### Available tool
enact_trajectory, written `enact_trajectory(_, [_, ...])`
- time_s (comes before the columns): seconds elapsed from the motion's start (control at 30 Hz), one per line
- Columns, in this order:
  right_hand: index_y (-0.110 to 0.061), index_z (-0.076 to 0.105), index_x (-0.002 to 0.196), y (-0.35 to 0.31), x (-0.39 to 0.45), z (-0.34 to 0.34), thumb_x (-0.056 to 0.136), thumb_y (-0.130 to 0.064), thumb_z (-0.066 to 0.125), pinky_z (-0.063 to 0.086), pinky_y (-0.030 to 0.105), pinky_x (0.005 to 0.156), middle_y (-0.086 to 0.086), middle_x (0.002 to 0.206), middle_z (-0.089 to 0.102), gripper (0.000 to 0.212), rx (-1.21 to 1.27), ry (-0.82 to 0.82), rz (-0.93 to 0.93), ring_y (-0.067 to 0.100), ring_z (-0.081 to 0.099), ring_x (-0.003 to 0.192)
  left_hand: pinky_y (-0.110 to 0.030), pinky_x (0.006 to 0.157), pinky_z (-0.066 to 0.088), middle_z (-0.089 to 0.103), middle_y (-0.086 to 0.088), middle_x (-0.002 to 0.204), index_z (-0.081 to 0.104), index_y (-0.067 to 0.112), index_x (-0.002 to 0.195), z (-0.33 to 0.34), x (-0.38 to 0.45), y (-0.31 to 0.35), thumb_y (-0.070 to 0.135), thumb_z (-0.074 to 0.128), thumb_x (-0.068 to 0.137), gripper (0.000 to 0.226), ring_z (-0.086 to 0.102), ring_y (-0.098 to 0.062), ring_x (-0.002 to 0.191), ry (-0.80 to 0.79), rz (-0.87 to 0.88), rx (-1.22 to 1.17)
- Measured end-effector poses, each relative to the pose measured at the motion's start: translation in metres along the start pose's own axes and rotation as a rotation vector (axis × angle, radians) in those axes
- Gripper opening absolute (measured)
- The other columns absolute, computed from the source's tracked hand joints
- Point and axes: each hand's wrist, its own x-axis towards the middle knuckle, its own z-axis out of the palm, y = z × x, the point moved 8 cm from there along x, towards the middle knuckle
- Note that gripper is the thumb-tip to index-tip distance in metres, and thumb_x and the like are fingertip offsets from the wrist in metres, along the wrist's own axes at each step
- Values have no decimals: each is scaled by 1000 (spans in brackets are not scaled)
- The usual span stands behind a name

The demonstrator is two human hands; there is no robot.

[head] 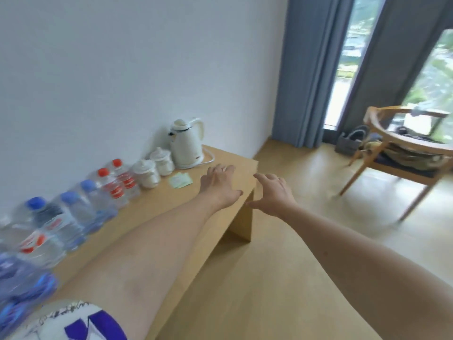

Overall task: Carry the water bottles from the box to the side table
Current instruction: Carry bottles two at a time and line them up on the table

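Both stretched out past the kettle (187, 143): left hand (220, 184) over the worktop (228, 165) end in front of it, right hand (274, 193) just beyond that edge, above the floor, fingers spread and loose, holding nothing, probably free between trips. Lined up against the wall to the left of the kettle, beyond two white jars (154, 168), apparently to leave the front strip bare: water bottles (81, 209), clear plastic, upright, blue-capped and red-capped, the nearest blurred. No box in view.

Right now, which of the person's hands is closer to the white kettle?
The left hand. It is over the table just in front of the kettle. The right hand is further off, past the table's end, above the floor.
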Motion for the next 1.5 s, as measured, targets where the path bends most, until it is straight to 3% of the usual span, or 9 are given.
enact_trajectory(0.47, [-36,25,153,390,-66,-153,77,-55,76,32,46,111,5,156,33,94,-24,188,612,30,30,141,-44,110,35,42,-4,151,38,27,149,106,92,424,52,70,84,77,35,-25,139,-168,544,-81])
enact_trajectory(0.77, [-35,25,153,576,-103,-208,79,-54,74,32,45,108,7,156,32,91,23,274,943,31,31,140,-49,112,34,36,-5,156,37,30,150,189,139,642,51,73,82,80,32,-28,143,-285,833,-125])
enact_trajectory(1.13, [-34,28,152,796,-100,-324,78,-58,73,34,43,107,5,152,37,90,62,433,1266,28,34,139,-50,108,36,37,-5,154,35,30,151,249,246,928,56,70,80,83,32,-28,141,-336,1089,-108])
enact_trajectory(1.5, [-33,28,153,1004,-148,-366,81,-55,71,32,44,109,6,156,32,88,196,481,1460,28,29,142,-45,107,37,39,-5,153,34,28,151,343,239,1165,51,67,81,81,33,-29,140,-469,1282,-98])
